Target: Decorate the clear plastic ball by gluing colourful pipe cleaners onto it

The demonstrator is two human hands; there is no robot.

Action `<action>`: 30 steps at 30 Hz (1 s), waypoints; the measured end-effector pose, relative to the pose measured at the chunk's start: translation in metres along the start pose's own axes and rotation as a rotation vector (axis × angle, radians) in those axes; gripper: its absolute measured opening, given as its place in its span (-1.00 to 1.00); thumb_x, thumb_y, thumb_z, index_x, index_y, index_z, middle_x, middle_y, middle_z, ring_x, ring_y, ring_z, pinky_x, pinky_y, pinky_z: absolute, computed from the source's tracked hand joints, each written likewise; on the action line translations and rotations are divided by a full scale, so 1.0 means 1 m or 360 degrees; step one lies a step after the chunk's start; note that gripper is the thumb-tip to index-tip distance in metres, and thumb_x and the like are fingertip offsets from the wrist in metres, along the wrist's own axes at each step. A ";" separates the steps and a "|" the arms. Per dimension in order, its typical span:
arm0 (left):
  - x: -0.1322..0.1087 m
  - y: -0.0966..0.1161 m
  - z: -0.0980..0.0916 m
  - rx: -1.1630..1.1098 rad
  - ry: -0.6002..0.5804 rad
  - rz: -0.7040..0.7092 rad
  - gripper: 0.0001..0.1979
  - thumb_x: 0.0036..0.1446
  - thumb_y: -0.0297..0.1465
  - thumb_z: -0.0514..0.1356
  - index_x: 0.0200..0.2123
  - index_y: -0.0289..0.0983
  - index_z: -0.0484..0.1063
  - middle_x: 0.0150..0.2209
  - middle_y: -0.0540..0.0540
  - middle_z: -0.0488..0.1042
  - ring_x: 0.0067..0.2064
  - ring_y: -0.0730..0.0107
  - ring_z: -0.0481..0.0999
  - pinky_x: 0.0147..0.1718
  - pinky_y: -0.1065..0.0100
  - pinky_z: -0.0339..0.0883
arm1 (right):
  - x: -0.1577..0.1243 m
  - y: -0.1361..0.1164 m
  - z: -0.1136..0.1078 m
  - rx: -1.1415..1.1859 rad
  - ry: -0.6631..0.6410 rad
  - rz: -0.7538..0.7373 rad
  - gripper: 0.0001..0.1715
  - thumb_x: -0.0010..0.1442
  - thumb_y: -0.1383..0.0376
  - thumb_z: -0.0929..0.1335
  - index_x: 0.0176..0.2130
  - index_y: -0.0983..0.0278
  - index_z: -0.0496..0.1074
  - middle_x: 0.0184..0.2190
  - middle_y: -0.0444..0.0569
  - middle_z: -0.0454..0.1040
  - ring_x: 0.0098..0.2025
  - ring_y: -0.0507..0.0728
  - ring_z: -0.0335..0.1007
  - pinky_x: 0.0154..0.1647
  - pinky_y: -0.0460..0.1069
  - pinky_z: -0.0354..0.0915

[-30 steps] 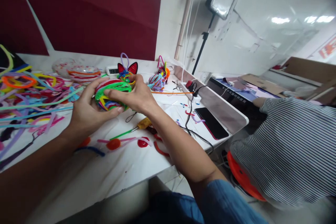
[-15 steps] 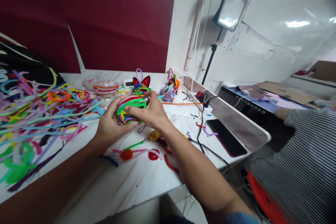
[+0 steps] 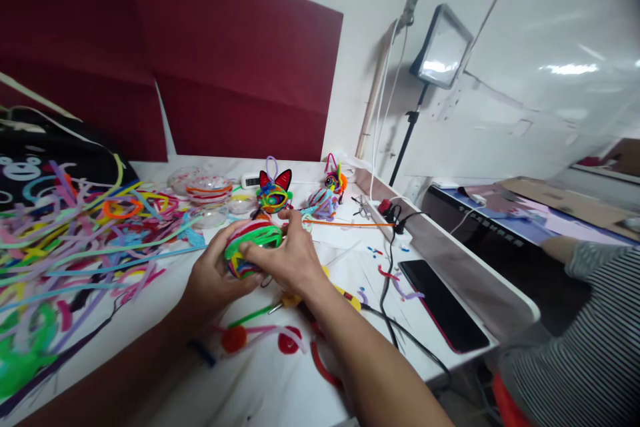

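Observation:
Between my two hands is a ball wrapped in pipe cleaners (image 3: 257, 238), with green, red, yellow and blue strands showing. My left hand (image 3: 213, 270) cups it from the left and below. My right hand (image 3: 290, 253) grips its right side, the thumb pressed on the green strands. Part of the ball is hidden by my fingers. Below my right wrist lies a yellow-handled hot tool (image 3: 286, 301) with a metal tip, partly covered by my arm. Near it on the table are a green pipe cleaner (image 3: 250, 315) and two red round pieces, one of them a red disc (image 3: 289, 340).
A tangled heap of pipe cleaners (image 3: 100, 240) covers the left. Behind my hands stand a cat-eared figure (image 3: 274, 195) and another pipe-cleaner figure (image 3: 325, 200). At right are a power strip (image 3: 403, 235), cables and a phone (image 3: 444, 305). A person in a striped top (image 3: 590, 333) sits beyond.
The whole view has tilted upward, so the table things appear lower. Both hands keep hold of the ball, with little change in grip.

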State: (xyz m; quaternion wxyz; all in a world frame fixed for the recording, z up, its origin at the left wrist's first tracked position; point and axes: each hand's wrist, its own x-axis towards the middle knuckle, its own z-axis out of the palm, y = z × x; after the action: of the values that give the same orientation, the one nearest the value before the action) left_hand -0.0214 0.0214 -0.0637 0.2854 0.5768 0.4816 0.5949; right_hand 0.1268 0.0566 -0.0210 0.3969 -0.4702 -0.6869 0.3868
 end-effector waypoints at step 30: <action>-0.001 -0.008 0.003 0.0043 -0.0002 0.0086 -0.19 -0.18 -0.26 0.47 0.16 -0.22 0.29 0.24 -0.29 0.40 0.25 -0.17 0.41 0.18 0.01 0.39 | 0.005 0.010 0.005 -0.0015 0.0068 -0.0031 -0.10 -0.16 -0.07 0.50 0.07 0.21 0.22 -0.21 -0.01 0.52 -0.16 0.24 0.51 -0.13 0.13 0.44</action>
State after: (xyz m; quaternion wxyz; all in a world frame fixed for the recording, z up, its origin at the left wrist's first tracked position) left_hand -0.0199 0.0242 -0.0718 0.2617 0.5938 0.4736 0.5955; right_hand 0.1242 0.0629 -0.0312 0.4129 -0.4735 -0.6847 0.3694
